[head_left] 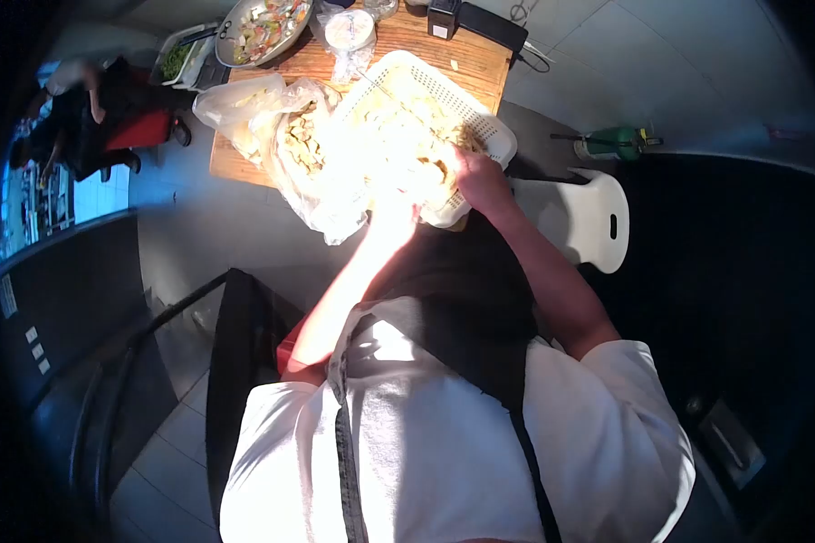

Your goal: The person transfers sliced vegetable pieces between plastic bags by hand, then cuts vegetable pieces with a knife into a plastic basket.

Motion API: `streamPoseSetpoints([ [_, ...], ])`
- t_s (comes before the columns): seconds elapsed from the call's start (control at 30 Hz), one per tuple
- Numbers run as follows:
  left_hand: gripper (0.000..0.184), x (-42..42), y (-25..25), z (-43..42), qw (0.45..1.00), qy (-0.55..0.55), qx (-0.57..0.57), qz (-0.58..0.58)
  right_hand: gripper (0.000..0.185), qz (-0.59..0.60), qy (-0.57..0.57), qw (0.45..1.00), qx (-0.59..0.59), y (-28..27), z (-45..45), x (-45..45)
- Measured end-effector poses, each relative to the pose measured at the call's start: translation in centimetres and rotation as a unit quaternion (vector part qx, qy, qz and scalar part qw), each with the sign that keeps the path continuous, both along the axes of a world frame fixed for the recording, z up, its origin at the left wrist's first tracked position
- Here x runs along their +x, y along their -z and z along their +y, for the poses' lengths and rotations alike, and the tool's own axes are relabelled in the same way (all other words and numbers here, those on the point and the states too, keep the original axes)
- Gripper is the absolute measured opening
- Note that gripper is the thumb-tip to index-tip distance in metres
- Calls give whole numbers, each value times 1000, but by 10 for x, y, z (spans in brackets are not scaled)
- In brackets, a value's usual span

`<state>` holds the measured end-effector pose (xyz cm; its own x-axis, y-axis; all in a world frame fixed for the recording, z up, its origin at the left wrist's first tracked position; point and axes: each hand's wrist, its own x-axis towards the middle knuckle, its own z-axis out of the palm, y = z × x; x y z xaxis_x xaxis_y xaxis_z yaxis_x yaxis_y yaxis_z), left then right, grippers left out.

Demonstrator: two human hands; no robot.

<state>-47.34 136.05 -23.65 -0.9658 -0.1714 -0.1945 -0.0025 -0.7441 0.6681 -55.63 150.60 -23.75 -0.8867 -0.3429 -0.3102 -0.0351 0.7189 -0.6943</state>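
Note:
A white perforated plastic basket sits on the wooden table, filled with pale, sliced-looking food pieces that strong glare washes out. My left hand is at the near side of the basket, its fingers lost in the bright light. At the basket's right near corner, my right hand reaches over the rim with fingers curled among the pieces; what they hold is hidden. Left of the basket lies an open clear plastic bag with more pale pieces inside.
The wooden table also bears a metal bowl of chopped mixed food, a white round tub and a black box. A white stool stands at right, near a green bottle. Another person sits far left.

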Motion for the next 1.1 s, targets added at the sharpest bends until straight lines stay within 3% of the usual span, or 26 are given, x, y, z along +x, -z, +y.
streamPoseSetpoints([
  [0.03,8,-4,-3,-6,999,-11,-13,-32,41,-46,23,999,-12,-5,9,0],
  [0.13,9,-15,-6,-27,994,-67,-42,-76,35,161,-55,970,-174,18,28,7],
  [0.23,11,-12,-8,-35,987,-116,-66,-90,31,170,-41,954,-245,10,34,15],
  [0.33,13,-7,-12,-34,982,-139,-81,-99,31,27,-86,974,-208,-31,42,20],
  [0.37,14,-7,-14,-35,982,-138,-83,-96,36,19,-132,984,-117,-39,43,19],
  [0.43,15,-11,-20,-36,983,-132,-89,-93,36,9,-118,988,-100,-55,41,21],
  [0.67,20,-25,-32,-22,993,-14,-97,-66,43,40,-22,991,-122,-50,28,31],
  [0.77,18,-18,-20,-16,999,19,-26,-24,43,15,4,990,-137,-47,23,30],
  [0.97,20,-19,-21,-35,994,-51,-30,-96,38,83,-24,977,-196,-45,25,48],
  [1.1,26,-14,-16,-33,993,-55,-17,-106,35,110,-53,979,-163,-48,24,45],
])
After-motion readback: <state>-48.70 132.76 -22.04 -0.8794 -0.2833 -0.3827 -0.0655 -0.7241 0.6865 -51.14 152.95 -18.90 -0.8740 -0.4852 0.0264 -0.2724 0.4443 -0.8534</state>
